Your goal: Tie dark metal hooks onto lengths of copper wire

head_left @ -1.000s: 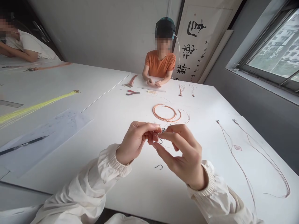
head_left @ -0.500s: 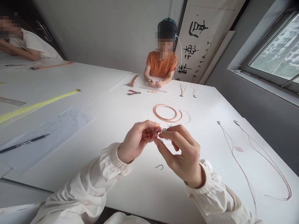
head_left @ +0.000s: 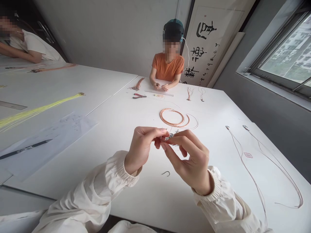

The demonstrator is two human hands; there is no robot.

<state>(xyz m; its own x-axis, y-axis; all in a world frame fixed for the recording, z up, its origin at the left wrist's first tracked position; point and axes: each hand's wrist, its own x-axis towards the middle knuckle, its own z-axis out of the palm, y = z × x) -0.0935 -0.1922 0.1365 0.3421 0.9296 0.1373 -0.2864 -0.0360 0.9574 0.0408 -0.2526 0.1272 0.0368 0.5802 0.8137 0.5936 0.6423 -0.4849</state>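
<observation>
A white table (head_left: 143,207) made of joined panels fills the lower view, in a room with a grey wall (head_left: 104,32), a hanging calligraphy scroll (head_left: 206,42) and, at right, a window (head_left: 283,53) looking onto tall buildings. A co-worker in an orange T-shirt (head_left: 168,67) sits across the table with both hands together at its edge, and a second person in a white shirt (head_left: 34,51) leans on the table at upper left. On the far left panel lie yellow-green strands (head_left: 41,111) and a translucent sheet (head_left: 51,142) under a dark pen (head_left: 24,149). Nearer the co-worker are red-handled pliers (head_left: 139,95) and a metal ruler (head_left: 159,94). A loose coil of copper wire (head_left: 171,118) lies just beyond the hands, long thin wires (head_left: 252,171) lie to their right, and a small hook (head_left: 165,173) lies on the table below them. The left hand (head_left: 143,149) and right hand (head_left: 191,160), in white cuffed sleeves, are raised above the table and close together. The fingertips of both pinch a small metal piece (head_left: 170,137), its exact form too small to tell.
</observation>
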